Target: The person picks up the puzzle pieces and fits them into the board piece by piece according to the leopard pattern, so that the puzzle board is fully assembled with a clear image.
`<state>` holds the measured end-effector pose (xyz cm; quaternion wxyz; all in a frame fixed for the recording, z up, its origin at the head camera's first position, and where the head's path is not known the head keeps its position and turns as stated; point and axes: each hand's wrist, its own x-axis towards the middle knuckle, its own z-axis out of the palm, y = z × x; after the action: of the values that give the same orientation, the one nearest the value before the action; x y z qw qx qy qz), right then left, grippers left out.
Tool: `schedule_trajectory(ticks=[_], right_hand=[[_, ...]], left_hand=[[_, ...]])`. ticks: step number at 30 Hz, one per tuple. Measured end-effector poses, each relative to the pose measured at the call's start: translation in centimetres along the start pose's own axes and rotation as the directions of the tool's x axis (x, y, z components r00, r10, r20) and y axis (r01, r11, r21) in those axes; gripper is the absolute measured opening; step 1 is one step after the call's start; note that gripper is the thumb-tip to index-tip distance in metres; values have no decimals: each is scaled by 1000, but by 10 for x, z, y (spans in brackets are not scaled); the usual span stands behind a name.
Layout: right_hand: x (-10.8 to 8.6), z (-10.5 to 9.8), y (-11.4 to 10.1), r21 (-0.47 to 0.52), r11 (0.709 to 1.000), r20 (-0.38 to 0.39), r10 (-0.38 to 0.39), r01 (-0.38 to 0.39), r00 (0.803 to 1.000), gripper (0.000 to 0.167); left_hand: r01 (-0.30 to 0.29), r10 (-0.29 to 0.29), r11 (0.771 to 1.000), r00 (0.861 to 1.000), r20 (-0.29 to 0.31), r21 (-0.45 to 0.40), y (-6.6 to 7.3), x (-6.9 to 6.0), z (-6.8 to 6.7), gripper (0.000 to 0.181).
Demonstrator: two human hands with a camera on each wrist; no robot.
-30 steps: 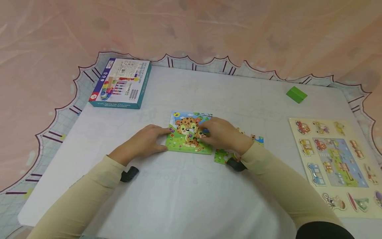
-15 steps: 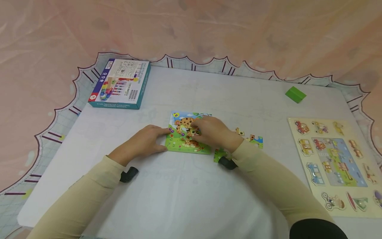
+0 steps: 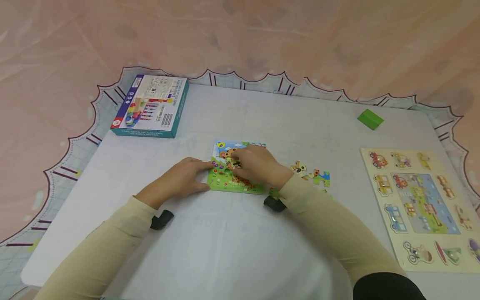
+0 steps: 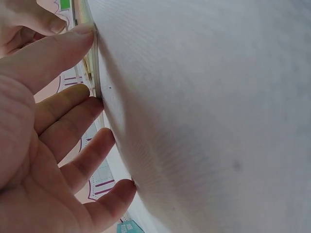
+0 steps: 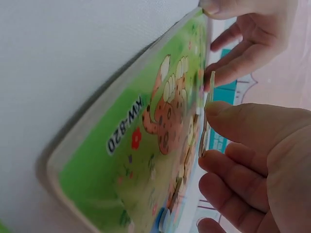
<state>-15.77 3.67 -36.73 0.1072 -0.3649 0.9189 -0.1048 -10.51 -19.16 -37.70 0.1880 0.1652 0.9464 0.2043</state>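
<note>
A puzzle board (image 3: 240, 187) with a spotted cub on green and blue lies in the middle of the white table. My left hand (image 3: 177, 180) rests at its left edge, fingers relaxed and thumb against the side. In the right wrist view my right hand (image 5: 252, 165) pinches a thin puzzle piece (image 5: 208, 116) edge-on between thumb and fingers, just above the board. From the head view, this hand covers the board's right part. Loose pieces (image 3: 321, 178) lie right of the board, some partly hidden by the right wrist.
A flat box (image 3: 150, 104) lies at the back left. A green block (image 3: 370, 119) is at the back right. On the right lies a cream picture board (image 3: 388, 246) with vehicle shapes. Black wrist straps (image 3: 162, 219) show at the sleeves.
My right hand has moved left across the board with the pinched piece, uncovering more of the loose pieces. The left hand has stayed at the board's left edge.
</note>
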Motion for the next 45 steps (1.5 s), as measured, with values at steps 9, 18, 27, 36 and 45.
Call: schedule_trajectory(ticks=[9,18,27,36,45], right_hand=[[5,3,-3,3,1000,15,30,-30,999,38],[11,5,-7,0,998,20,67,-67,998,43],[13,9,-8,31,997,4,67,-67,998,41],[15,12,-9,42,996,-3,75,-75,997,46],[15,12,-9,75,994,-5,77,-77,997,44]], left_hand=[[-12,12,1000,1000,-2,1,-1,0,0,65],[-8,8,1000,1000,-3,-3,0,0,0,64],[-18,18,1000,1000,-7,-2,-1,0,1,64],[4,-4,1000,1000,1,2,0,0,0,65],[12,-12,1000,1000,6,8,0,1,1,66]])
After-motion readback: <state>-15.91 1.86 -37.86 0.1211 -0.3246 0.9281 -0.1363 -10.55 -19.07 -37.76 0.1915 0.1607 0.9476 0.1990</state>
